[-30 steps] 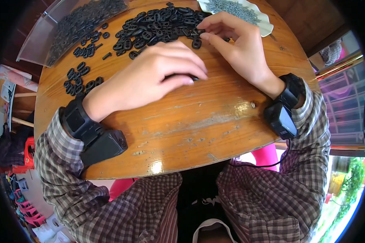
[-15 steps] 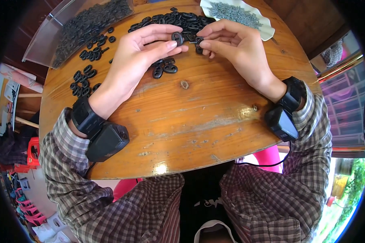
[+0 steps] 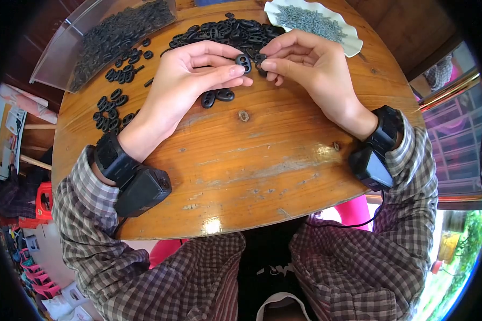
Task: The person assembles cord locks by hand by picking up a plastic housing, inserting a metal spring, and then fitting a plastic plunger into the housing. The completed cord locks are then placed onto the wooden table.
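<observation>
My left hand (image 3: 185, 77) pinches a black oval cord lock part (image 3: 243, 62) with two holes between thumb and fingertips, its holed face turned toward me. Close beside it, my right hand (image 3: 313, 69) grips a smaller black cord lock piece (image 3: 260, 59), partly covered by the fingers. The two parts nearly meet, and a bit of metal spring seems to show between them, too small to make out well. Just below the left fingers, a few oval cord lock parts (image 3: 225, 95) lie on the table.
Behind my hands spreads a pile of black cord lock parts (image 3: 209, 33). A clear bin (image 3: 52, 68) of black pieces stands far left, with loose clusters (image 3: 111, 109) nearby. A white wavy-rimmed dish (image 3: 353, 47) of small grey springs sits far right on the wooden table (image 3: 241, 160).
Both hands have come slightly nearer to me and closer together. The left part has turned so its two holes face me, and the gap to the right piece has narrowed.
</observation>
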`<state>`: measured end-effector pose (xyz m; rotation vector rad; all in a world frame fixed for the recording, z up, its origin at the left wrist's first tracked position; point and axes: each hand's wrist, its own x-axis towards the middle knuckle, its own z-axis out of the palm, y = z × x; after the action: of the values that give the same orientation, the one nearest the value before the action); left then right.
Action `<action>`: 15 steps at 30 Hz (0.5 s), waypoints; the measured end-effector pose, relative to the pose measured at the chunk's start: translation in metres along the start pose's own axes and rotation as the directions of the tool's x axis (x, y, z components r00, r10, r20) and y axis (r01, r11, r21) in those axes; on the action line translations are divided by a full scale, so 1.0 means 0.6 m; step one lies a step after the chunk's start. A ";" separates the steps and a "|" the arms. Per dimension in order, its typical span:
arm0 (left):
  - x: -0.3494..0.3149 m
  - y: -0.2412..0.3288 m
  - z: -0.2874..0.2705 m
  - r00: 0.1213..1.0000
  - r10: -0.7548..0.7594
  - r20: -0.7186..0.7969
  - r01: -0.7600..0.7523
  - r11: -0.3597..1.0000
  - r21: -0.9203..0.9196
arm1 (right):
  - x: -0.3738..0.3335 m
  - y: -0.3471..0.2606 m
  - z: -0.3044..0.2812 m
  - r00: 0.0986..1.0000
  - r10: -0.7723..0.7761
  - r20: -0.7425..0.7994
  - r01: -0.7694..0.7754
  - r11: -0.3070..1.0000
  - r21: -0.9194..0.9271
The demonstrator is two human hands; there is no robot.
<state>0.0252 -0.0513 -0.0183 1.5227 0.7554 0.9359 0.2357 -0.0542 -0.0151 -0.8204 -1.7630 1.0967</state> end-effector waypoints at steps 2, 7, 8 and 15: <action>0.000 0.000 0.000 1.000 -0.009 -0.002 0.009 1.000 -0.009 | -0.001 -0.003 0.003 1.000 0.004 -0.015 -0.004 1.000 0.023; 0.000 -0.002 -0.005 1.000 0.009 0.009 -0.009 1.000 -0.025 | -0.001 -0.003 0.002 0.999 -0.021 -0.026 0.022 0.999 0.038; 0.000 -0.002 -0.006 1.000 0.009 0.006 -0.009 1.000 -0.025 | -0.003 -0.002 0.003 0.999 -0.025 -0.029 0.025 0.999 0.027; -0.001 -0.003 -0.006 1.000 0.013 0.024 -0.012 0.999 -0.045 | -0.010 -0.009 0.011 0.995 -0.091 -0.032 0.090 0.995 -0.033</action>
<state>0.0217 -0.0495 -0.0200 1.4986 0.7039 0.9362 0.2314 -0.0640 -0.0135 -0.7665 -1.7756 0.9927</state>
